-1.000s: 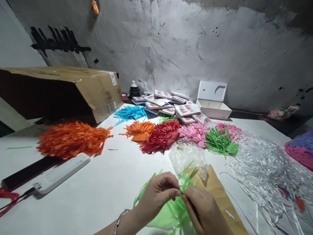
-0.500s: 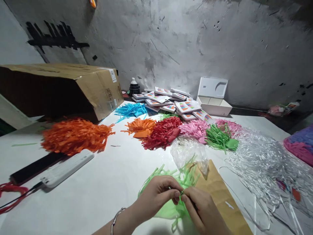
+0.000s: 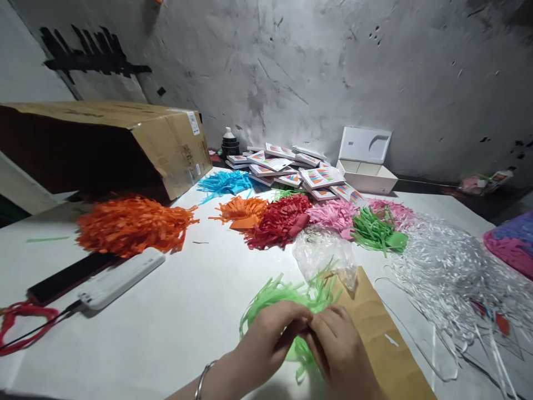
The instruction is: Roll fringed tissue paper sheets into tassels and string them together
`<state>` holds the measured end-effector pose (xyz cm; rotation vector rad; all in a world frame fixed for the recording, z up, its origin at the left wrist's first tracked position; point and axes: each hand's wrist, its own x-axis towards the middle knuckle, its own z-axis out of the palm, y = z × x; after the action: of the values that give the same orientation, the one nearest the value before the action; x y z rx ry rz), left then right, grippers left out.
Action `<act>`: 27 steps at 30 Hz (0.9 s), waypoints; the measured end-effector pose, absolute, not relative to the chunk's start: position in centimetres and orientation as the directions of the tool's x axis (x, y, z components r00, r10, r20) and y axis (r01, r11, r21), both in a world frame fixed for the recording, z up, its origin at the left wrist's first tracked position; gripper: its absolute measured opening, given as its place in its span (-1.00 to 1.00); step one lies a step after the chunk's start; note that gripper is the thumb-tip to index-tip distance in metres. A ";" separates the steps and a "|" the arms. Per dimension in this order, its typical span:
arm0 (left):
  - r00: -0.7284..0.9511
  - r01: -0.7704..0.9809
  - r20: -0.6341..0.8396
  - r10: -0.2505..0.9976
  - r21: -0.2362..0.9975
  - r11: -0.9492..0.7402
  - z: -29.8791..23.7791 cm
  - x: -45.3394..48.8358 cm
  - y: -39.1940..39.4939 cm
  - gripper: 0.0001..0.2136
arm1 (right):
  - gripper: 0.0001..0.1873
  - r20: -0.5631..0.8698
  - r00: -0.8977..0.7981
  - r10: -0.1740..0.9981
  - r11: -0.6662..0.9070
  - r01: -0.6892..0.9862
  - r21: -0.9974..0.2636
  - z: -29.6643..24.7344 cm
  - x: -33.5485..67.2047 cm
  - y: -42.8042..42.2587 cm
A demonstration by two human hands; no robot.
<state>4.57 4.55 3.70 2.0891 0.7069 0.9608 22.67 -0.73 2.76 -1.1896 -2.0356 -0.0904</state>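
Observation:
Low in the middle of the view, my left hand and my right hand meet, fingers pinched together on a light green fringed paper tassel. Its strips fan out up and left over the white table. A silver bangle sits on my left wrist. A brown paper envelope lies under my right hand, and a crumpled clear plastic bag lies just beyond the tassel.
Tassel piles lie across the table: orange, blue, small orange, red, pink, dark green, silver strips. Small printed boxes, an open white box and a large cardboard carton stand behind. A white power strip lies at left.
My hands have closed tighter together over the green tassel and moved slightly down; the strips have bunched and fanned toward the left. The camera has tilted a little.

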 end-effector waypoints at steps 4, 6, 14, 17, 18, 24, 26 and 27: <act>0.547 0.227 0.434 0.716 0.746 -0.626 4.0 4.0 4.3 -0.82 | -0.80 0.613 -0.311 0.726 0.544 0.805 -0.235 3.2 21.8 -0.8; 0.538 0.226 0.459 0.707 0.730 -0.645 3.9 3.6 4.1 -0.81 | -0.83 0.574 -0.297 0.763 0.532 0.792 -0.298 3.1 21.6 -1.1; 0.021 0.441 0.476 0.879 0.785 -0.435 2.7 -2.4 6.9 -0.82 | -0.69 0.654 -0.080 0.753 0.452 0.784 -0.425 0.3 21.7 -1.9; -0.293 0.623 0.483 0.825 0.751 -0.218 2.5 -6.5 9.8 -0.84 | -0.71 0.583 -0.286 0.761 0.568 0.728 -0.384 -2.0 20.3 -2.1; -0.331 0.662 0.500 0.800 0.728 -0.181 2.5 -7.6 10.5 -0.85 | -0.71 0.556 -0.360 0.749 0.605 0.714 -0.353 -2.8 19.8 -2.2; 0.117 0.745 0.586 0.802 0.482 -0.462 1.4 -5.1 8.7 -0.82 | -0.66 0.487 -0.411 0.771 0.561 0.799 -0.215 -6.4 17.4 -2.0; 0.613 0.510 0.346 0.711 0.514 -0.690 0.3 -2.2 6.8 -0.77 | -0.72 0.476 -0.387 0.790 0.547 0.796 -0.261 -7.0 17.2 -2.1; 0.746 0.436 0.237 0.622 0.533 -0.726 -0.4 -1.0 6.1 -0.75 | -0.76 0.478 -0.364 0.799 0.535 0.794 -0.289 -7.2 17.3 -2.2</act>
<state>-0.95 6.13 -0.36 2.4955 0.8035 0.5625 17.25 -2.23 -7.17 -1.2854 -2.2008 0.0116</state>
